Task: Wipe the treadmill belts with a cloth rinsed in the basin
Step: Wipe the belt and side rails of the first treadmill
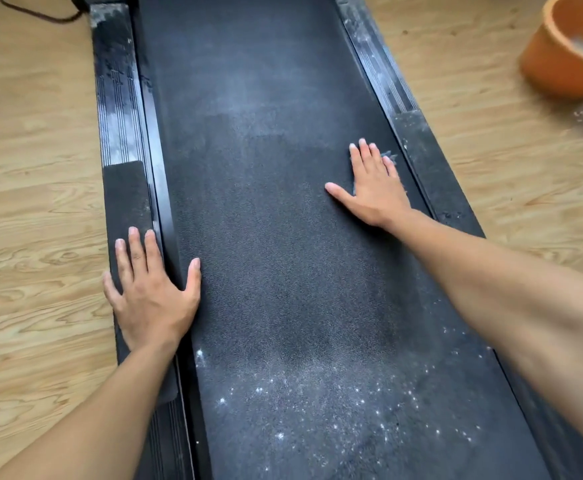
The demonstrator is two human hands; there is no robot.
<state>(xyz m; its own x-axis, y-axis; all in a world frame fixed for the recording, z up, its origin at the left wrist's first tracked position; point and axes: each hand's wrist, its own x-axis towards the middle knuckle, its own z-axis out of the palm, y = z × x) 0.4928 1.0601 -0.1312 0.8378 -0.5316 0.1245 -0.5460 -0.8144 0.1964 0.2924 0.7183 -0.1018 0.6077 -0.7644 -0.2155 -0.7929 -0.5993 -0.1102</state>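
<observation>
Pressing cloth [389, 156] onto belt [265, 237] (right hand [374, 190], flat).

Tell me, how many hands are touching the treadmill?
2. The left hand lies flat on the left side rail, thumb on the belt. The right hand presses flat on a cloth, mostly hidden beneath it, near the belt's right edge.

The left hand [151, 292] and right hand [374, 188] are bare, with short, plain nails [132, 231]. The left forearm [92, 410] and right forearm [490, 282] are bare as far as they show. Knuckle creases mark each hand's back.
</observation>
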